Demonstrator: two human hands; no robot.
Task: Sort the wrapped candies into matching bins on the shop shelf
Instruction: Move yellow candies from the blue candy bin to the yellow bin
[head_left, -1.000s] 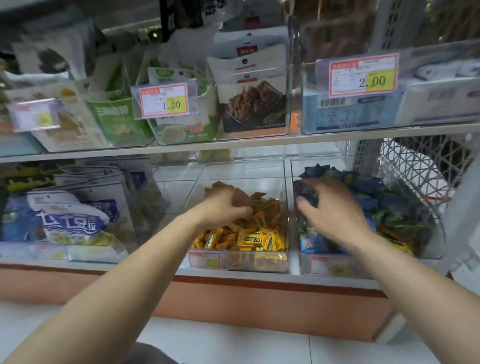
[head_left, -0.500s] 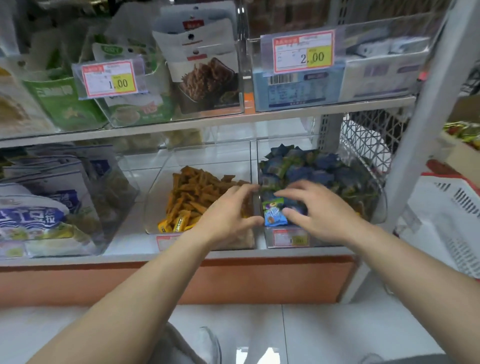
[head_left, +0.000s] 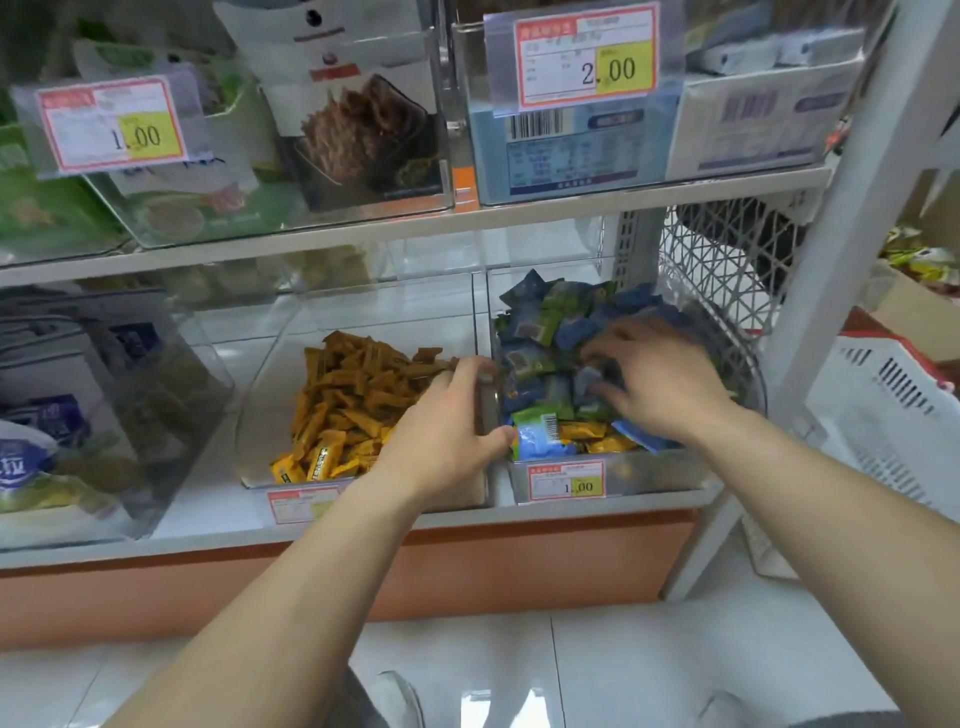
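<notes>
Orange candies (head_left: 353, 395) lie piled in the left bin (head_left: 247, 426), just beyond our left hand (head_left: 441, 441) and to its outer side. The left hand grips the bin walls (head_left: 487, 402) where the two bins meet. Its fingers curl over the top from the orange side and the thumb hooks round on the blue side.

Our right hand (head_left: 660, 384) is down in the right bin (head_left: 654, 467), palm down, with fingers bent into the blue and green candies (head_left: 550, 322). The fingertips are on a blue wrapper. We cannot tell whether they pinch it or only press it. More blue and green candies pile up past the right fingertips toward the back of the bin.

We see strays (head_left: 587, 431): a few orange candies in the right bin, at the front, between the two hands and just below the right wrist. On the bin front below that wrist is a 1.00 tag (head_left: 566, 481).

Above both hands, the upper shelf (head_left: 571, 205) holds packets in clear boxes, one with a 2.00 tag (head_left: 584, 57). Out past the right forearm stands a white basket (head_left: 883, 415), well apart from the hand.
</notes>
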